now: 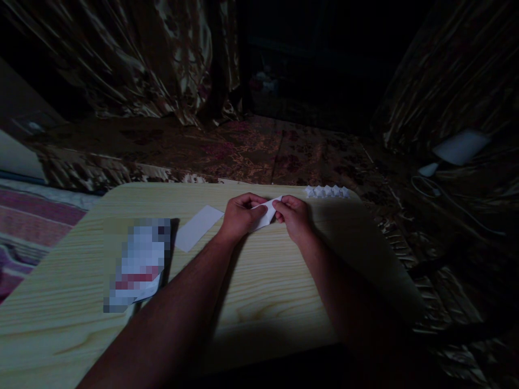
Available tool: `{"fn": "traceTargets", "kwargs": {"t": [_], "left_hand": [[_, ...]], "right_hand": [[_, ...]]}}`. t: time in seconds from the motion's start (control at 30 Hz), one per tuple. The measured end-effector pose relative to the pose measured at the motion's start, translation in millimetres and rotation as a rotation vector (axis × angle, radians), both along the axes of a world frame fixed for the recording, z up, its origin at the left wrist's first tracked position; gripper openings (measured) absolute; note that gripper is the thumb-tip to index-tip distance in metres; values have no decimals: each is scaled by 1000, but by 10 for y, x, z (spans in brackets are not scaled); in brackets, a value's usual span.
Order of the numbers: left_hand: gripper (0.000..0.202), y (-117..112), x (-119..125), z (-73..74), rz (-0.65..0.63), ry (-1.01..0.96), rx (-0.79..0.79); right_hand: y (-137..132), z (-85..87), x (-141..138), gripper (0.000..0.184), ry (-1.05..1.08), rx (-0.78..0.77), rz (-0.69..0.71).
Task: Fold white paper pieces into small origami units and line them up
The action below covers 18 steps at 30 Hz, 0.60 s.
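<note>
Between my two hands is a piece of white paper, folded, with a slanted edge and a pointed upper right corner. My left hand pinches its left part, thumb on top. At its right end, my right hand grips the paper between thumb and fingers. The lower fingers of both hands are partly hidden. A flat white paper sheet lies on the table left of my left hand. Beyond my right hand, several small white folded paper pieces stand in a row near the far edge.
The pale wooden table has rounded far corners. A blurred-out item with a dark edge lies on its left side. Past the table are a patterned covered ledge and curtains. A white lamp-like object with a cord is at right.
</note>
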<state>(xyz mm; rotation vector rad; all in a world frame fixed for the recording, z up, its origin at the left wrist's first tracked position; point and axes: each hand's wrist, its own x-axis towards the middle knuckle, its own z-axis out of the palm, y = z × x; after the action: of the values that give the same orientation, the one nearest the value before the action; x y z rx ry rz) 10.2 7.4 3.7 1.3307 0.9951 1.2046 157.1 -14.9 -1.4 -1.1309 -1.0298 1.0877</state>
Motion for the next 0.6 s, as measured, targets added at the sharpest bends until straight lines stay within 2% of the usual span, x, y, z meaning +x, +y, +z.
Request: {"fn": "traceTargets", "kwargs": {"t": [0.6], "left_hand": [[29,11,-4,-5,-8,1,6]], "right_hand": [[-1,0,10,25,27,-5,-15]]}}
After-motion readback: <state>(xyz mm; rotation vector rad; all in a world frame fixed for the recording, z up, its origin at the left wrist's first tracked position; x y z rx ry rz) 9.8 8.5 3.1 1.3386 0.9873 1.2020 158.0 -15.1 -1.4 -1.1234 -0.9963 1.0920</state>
